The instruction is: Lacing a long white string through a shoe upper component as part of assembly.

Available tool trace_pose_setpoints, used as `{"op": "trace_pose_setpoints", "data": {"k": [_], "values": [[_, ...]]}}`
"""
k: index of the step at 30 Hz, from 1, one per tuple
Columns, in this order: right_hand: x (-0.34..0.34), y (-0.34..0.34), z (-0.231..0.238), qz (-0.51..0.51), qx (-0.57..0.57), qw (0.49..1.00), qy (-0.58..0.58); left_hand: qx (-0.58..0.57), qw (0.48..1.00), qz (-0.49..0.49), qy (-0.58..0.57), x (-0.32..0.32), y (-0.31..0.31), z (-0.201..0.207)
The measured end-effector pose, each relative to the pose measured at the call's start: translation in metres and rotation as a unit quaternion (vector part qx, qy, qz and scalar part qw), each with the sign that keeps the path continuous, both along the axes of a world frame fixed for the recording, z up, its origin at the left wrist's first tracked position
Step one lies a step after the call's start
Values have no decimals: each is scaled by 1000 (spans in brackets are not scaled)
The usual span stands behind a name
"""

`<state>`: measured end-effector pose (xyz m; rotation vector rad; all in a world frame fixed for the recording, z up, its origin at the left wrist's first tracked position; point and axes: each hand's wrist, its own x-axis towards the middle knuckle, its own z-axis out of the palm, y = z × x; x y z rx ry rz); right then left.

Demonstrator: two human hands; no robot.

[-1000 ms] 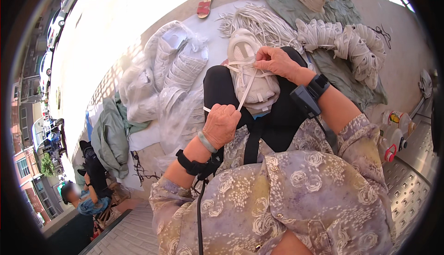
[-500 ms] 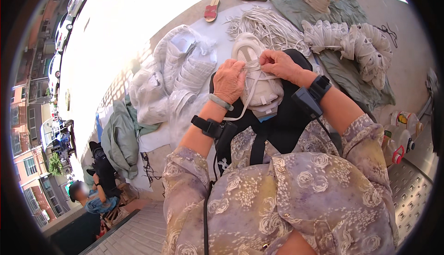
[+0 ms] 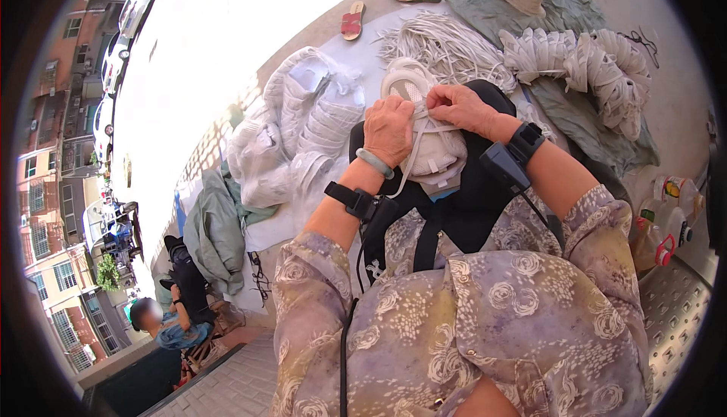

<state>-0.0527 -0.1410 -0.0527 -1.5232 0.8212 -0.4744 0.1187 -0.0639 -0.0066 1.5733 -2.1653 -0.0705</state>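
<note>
Left hand and right hand are pinching lace; the shoe below is probably feeling light, needing side grips.

I count two hands at mid-frame, one left hand and one right hand, with one shoe there. I have two black wrist straps and one pale bracelet. Near the upper edge I get two red slippers and one heap of loose laces. Upper left, I see three cars; lower left, one other person; right, at least two clear bottles, their exact number unclear to me.
</note>
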Motion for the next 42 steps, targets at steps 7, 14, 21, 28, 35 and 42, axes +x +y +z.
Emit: {"op": "trace_pose_setpoints", "data": {"k": [7, 14, 21, 28, 35, 42], "values": [[-3, -1, -4, 5, -12, 1000, -12, 0, 998, -38, -57, -7, -7, 10], [0, 2, -3, 8, 30, 996, -79, 174, 980, 12, 100, -36, -26, 30], [-11, 0, 4, 17, 4, 999, -31, 257, 884, 55, 387, -16, -3, 53], [-20, 13, 29, 33, -132, 984, 118, 136, 776, 126, 603, 29, 30, 64], [-59, 23, 57, 19, -132, 982, 135, 117, 700, 134, 692, 36, 36, 55], [-207, 20, 88, -97, 1, 989, 113, 191, 646, 172, 719, 30, 29, 25]]}}
